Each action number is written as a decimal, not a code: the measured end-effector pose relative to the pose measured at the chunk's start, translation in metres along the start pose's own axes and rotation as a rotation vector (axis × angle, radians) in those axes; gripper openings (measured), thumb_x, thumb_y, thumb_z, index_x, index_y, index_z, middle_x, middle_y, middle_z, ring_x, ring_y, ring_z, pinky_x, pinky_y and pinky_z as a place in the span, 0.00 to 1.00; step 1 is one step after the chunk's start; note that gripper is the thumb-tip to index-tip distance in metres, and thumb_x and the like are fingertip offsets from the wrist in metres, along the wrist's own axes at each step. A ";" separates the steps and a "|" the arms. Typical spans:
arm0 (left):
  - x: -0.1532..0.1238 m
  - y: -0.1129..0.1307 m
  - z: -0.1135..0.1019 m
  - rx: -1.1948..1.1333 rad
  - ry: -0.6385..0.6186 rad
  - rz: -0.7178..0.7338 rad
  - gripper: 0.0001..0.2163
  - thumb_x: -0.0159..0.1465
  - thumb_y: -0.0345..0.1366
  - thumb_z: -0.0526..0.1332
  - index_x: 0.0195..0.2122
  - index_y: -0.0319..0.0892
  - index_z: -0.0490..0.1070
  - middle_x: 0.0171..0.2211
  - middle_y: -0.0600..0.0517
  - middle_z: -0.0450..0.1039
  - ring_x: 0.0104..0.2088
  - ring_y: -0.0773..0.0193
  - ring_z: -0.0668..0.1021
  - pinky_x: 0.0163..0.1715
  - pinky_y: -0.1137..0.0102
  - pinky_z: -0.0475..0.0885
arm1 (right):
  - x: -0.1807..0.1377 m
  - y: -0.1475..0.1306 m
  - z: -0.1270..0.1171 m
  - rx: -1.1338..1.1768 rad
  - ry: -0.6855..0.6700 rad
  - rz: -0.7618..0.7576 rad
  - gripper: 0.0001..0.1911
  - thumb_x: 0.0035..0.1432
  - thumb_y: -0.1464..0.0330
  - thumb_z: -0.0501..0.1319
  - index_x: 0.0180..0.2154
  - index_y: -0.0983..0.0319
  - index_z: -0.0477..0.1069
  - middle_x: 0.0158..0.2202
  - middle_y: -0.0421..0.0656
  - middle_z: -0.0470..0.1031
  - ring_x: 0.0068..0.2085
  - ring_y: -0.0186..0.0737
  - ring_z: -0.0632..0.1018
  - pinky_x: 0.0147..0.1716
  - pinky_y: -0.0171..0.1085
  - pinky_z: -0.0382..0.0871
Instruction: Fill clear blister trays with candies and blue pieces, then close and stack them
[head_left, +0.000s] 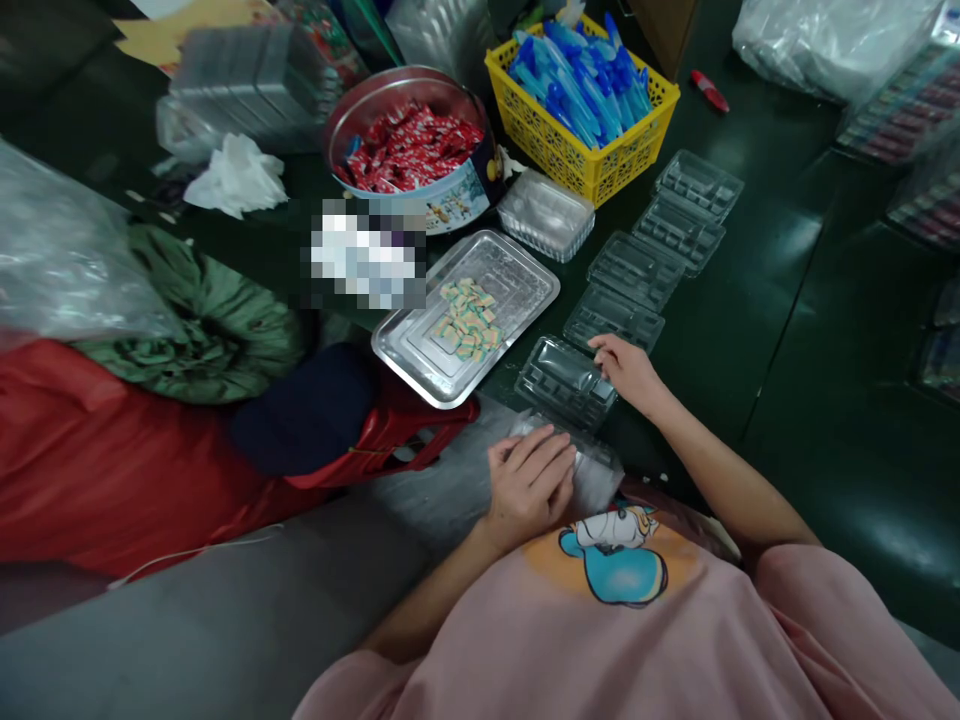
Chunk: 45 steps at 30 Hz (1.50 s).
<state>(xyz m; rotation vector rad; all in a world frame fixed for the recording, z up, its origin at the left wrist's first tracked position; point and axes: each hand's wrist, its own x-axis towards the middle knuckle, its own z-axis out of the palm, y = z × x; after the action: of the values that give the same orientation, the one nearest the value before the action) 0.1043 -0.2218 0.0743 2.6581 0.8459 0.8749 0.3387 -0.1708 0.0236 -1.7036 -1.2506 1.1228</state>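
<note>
The green worktop [787, 330] carries a row of clear trays [636, 270], a metal tray [525, 265] beside it. The left hand [531, 475] lies on a plastic stack [596, 468] near the body, fingers side by side; the right hand [628, 375] bends its fingers at the row's nearest tray, whether pinching I cannot tell. Small pieces [466, 325] dot the metal tray.

Workshop, rowed plastic trays [636, 268], filled yellow basket [628, 163]

Dark green bench [776, 275], glossy, seam at right. Directly on it: metal tray [521, 268], round tin [461, 203], yellow basket [630, 152], red marker-like item [709, 91], crumpled white tissue [236, 177], diagonal row of clear plastic boxes [636, 270].
</note>
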 end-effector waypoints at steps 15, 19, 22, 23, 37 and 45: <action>0.021 0.002 0.004 -0.016 -0.006 -0.027 0.11 0.59 0.28 0.63 0.42 0.43 0.74 0.42 0.49 0.81 0.48 0.54 0.80 0.46 0.59 0.61 | -0.043 0.019 0.011 -0.834 -0.100 -0.492 0.27 0.61 0.58 0.62 0.59 0.59 0.67 0.66 0.52 0.61 0.67 0.60 0.56 0.63 0.61 0.47; 0.032 0.002 0.008 -0.002 -0.017 -0.070 0.09 0.60 0.28 0.62 0.42 0.43 0.75 0.42 0.48 0.81 0.49 0.54 0.79 0.47 0.59 0.60 | -0.020 0.019 0.013 -0.839 -0.024 -0.462 0.27 0.61 0.58 0.61 0.60 0.60 0.67 0.66 0.53 0.60 0.67 0.61 0.56 0.64 0.61 0.46; 0.036 0.001 0.011 0.014 -0.007 -0.070 0.09 0.60 0.29 0.62 0.41 0.44 0.75 0.43 0.48 0.81 0.49 0.54 0.79 0.47 0.58 0.60 | -0.005 0.018 0.012 -0.837 0.013 -0.439 0.28 0.60 0.57 0.62 0.60 0.60 0.67 0.66 0.53 0.60 0.67 0.62 0.56 0.63 0.62 0.46; 0.037 0.000 0.012 0.019 -0.004 -0.065 0.09 0.60 0.29 0.62 0.41 0.44 0.75 0.43 0.48 0.81 0.49 0.54 0.79 0.47 0.58 0.60 | -0.001 0.018 0.011 -0.835 0.019 -0.432 0.28 0.60 0.57 0.62 0.60 0.60 0.67 0.66 0.53 0.60 0.67 0.61 0.56 0.63 0.62 0.46; 0.023 -0.011 0.007 0.050 -0.047 0.044 0.14 0.61 0.31 0.63 0.49 0.43 0.74 0.45 0.47 0.79 0.55 0.51 0.75 0.54 0.55 0.64 | -0.045 -0.027 -0.023 0.129 -0.500 -0.023 0.14 0.59 0.58 0.61 0.36 0.62 0.77 0.30 0.41 0.77 0.32 0.36 0.75 0.35 0.35 0.67; 0.024 -0.008 0.010 0.031 -0.018 0.034 0.14 0.61 0.30 0.62 0.48 0.43 0.74 0.45 0.47 0.80 0.53 0.52 0.77 0.54 0.55 0.64 | -0.046 -0.026 -0.018 0.410 -0.600 0.179 0.16 0.52 0.57 0.67 0.32 0.65 0.75 0.25 0.37 0.71 0.28 0.31 0.68 0.31 0.33 0.62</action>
<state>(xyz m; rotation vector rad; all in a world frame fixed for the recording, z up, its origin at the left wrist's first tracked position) 0.1221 -0.2013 0.0747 2.7102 0.8196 0.8516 0.3407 -0.2094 0.0643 -1.2206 -1.1054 1.9456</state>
